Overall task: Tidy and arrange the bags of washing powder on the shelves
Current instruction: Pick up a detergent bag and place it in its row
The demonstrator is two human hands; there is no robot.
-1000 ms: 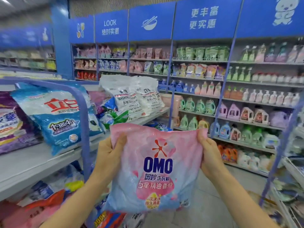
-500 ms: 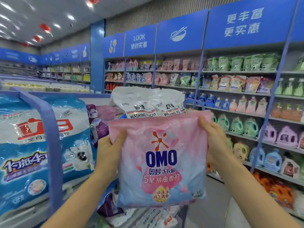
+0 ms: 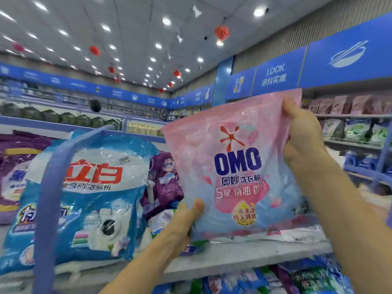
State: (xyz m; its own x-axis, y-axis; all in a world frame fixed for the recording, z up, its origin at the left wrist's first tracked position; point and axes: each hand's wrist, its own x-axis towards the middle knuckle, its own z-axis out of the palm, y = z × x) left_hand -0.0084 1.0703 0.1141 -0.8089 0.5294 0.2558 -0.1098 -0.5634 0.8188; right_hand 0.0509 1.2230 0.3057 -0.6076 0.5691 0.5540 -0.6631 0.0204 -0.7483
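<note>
Together, left hand point(image 3: 181, 223) and right hand point(image 3: 303, 134) pinch OMO bag point(image 3: 235, 166).

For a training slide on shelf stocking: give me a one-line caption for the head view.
Left hand and right hand hold a pink OMO bag at the shelf, beside a blue-and-white bag.

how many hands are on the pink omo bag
2. The left hand grips the pink OMO bag at its lower left edge; the right hand grips its upper right edge.
</note>
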